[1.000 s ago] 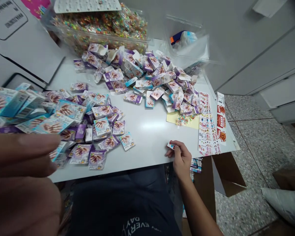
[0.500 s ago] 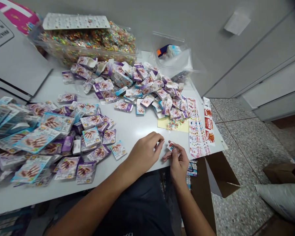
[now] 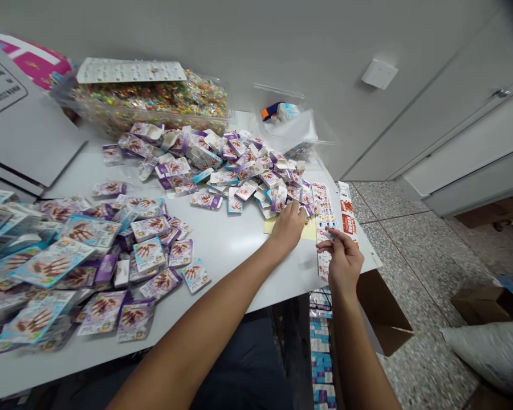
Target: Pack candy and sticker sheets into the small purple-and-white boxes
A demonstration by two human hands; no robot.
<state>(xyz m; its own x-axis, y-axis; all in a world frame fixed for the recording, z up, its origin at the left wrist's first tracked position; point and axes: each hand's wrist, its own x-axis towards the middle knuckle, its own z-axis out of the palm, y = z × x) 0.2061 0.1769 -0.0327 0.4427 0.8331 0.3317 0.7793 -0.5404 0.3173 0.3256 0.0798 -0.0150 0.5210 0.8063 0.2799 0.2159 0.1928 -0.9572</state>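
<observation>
Head camera: left hand point(image 3: 288, 225) lies palm down near the right edge of the white table point(image 3: 239, 245). Its fingers curl onto a yellow sheet point(image 3: 310, 230) at the rim of a heap of small purple boxes point(image 3: 222, 162); their tips are hidden, so a grip cannot be told. Right hand point(image 3: 345, 262) is just beside it, thumb and forefinger brought together over the sticker sheet point(image 3: 322, 202) that lies along the right edge. Whether they pinch it cannot be told. Flat blue packs point(image 3: 68, 250) crowd the left edge, and a clear tub point(image 3: 154, 102) of coloured bits stands at the far edge.
</observation>
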